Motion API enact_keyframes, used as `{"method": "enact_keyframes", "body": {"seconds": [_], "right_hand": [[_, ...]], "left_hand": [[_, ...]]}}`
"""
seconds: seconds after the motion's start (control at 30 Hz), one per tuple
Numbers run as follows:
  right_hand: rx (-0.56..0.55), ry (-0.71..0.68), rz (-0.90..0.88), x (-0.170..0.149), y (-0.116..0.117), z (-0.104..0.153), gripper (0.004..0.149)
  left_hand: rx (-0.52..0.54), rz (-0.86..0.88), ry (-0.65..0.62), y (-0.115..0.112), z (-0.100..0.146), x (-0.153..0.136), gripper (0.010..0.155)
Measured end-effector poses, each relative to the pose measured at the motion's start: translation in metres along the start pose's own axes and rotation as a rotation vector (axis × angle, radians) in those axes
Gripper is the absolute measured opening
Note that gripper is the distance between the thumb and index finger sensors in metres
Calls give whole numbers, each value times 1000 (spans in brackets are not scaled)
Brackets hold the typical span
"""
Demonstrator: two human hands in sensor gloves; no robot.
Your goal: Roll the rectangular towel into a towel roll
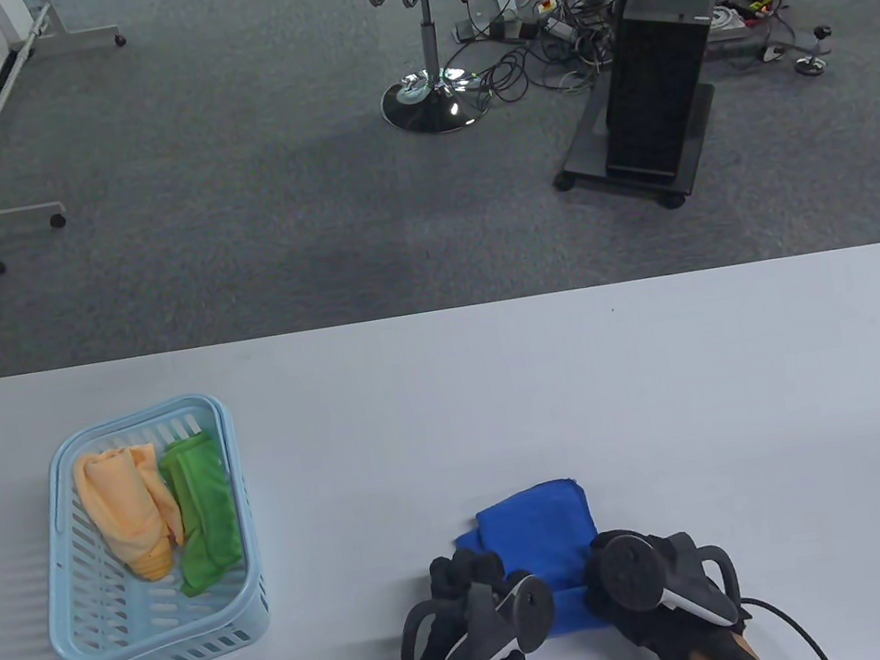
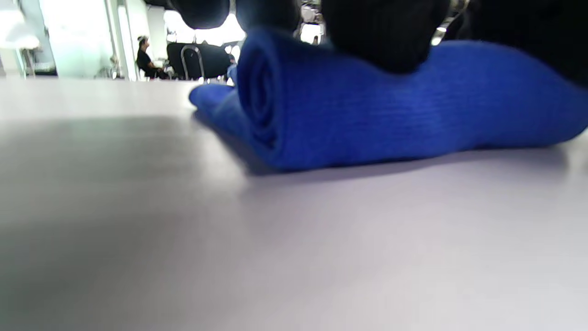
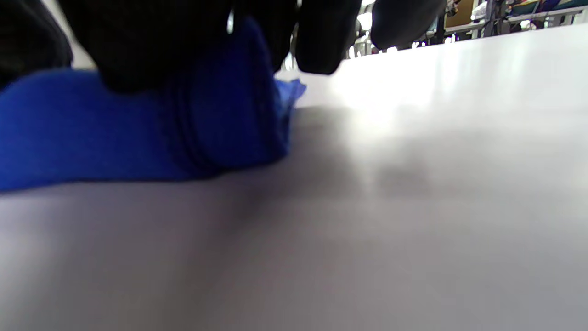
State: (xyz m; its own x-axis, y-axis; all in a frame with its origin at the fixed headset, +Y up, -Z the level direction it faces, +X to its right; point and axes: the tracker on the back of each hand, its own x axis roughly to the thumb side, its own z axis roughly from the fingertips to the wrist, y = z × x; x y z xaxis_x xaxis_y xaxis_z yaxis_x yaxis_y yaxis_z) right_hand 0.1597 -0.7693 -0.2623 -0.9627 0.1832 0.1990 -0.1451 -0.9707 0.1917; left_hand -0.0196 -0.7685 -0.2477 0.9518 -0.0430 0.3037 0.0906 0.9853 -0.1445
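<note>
Both hands wear black knitted sensor gloves. The left hand (image 1: 469, 593) carries a tracker (image 1: 496, 630) strapped across its back: a dark grey body with a rounded disc-shaped head and a pale grey stripe along its handle, ringed by a black loop. The right hand (image 1: 656, 588) bears a matching tracker (image 1: 641, 574) with 1 round dark disc and a light grey band. Thin black cables (image 1: 774, 619) trail from the wrists. In both wrist views the glove fingers (image 2: 381, 37) appear as blurred black fabric.

The trackers hide both hands' grip on the blue towel (image 1: 540, 527).
</note>
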Motion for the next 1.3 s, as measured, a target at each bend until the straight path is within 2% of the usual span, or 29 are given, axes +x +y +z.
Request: {"method": "enact_keyframes", "body": {"seconds": [0.13, 0.27, 0.37, 0.43, 0.57, 0.87, 0.93, 1.03, 1.17, 1.27, 1.3], "right_hand": [[28, 8, 6, -2, -1, 1, 52], [99, 0, -1, -2, -3, 1, 67], [146, 1, 51, -1, -1, 1, 73], [160, 15, 74, -1, 1, 1, 72], [85, 18, 18, -1, 1, 0, 60], [59, -8, -86, -9, -6, 2, 52], [74, -3, -64, -9, -4, 2, 52], [31, 16, -36, -7, -1, 1, 54], [1, 10, -103, -6, -3, -1, 54], [-41, -6, -81, -6, -5, 1, 47], [-39, -12, -57, -5, -5, 1, 47]], "left_hand": [[-20, -52, -10, 1, 2, 5, 47], [-79, 41, -48, -1, 3, -1, 68], [-145, -31, -31, -6, 1, -1, 76], [-138, -35, -30, -8, 0, 0, 72], [-106, 63, -6, -7, -1, -6, 65], [-87, 188, -23, -5, 2, -19, 60], [-80, 183, -25, -5, 2, -20, 59], [-83, 145, -11, -5, 0, -18, 58], [-32, 111, 5, -2, 1, -14, 59], [20, 91, -45, 1, 2, -7, 44], [16, 57, -67, 1, 2, -4, 43]]}}
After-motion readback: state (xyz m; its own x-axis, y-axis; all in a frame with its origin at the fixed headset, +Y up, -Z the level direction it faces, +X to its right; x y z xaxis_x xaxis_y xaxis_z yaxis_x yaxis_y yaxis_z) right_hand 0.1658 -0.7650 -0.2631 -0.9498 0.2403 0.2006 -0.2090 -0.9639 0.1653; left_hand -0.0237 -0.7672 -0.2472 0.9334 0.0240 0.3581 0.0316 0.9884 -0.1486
